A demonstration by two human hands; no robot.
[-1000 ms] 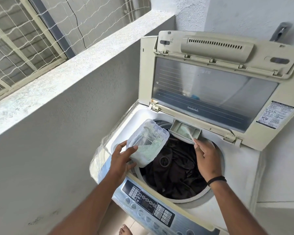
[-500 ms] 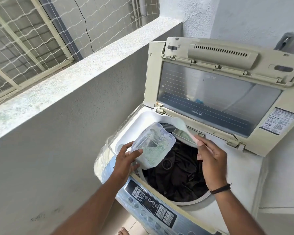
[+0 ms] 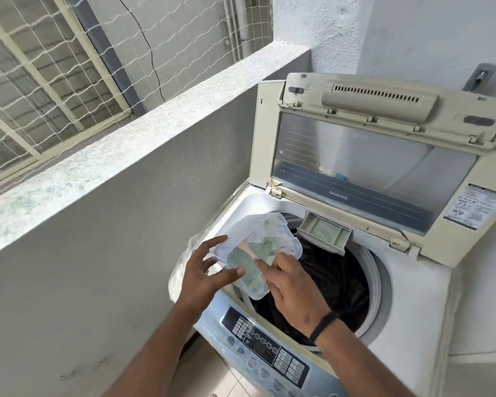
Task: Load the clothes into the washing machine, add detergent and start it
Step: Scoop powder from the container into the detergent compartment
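Note:
The top-loading washing machine (image 3: 413, 316) stands with its lid (image 3: 370, 156) raised. Dark clothes (image 3: 335, 282) fill the drum. At the drum's far rim the small detergent drawer (image 3: 324, 233) is pulled out, with pale green powder in it. My left hand (image 3: 204, 276) holds a translucent detergent tub (image 3: 287, 239) tilted over the drum's left edge; green powder shows through it. My right hand (image 3: 292, 285) reaches into the tub's mouth, fingertips on a clear scoop (image 3: 265, 239) that lies inside the tub. The control panel (image 3: 264, 342) runs along the front.
A waist-high concrete parapet (image 3: 132, 156) stands close on the left, with netting (image 3: 55, 67) above it. Crumpled plastic wrap (image 3: 181, 270) hangs on the machine's left side. A wall tap (image 3: 481, 77) sits behind the lid, and white walls close the right.
My right hand has come back from the detergent drawer to the tub and put the scoop inside it. The tub has tipped further over in my left hand.

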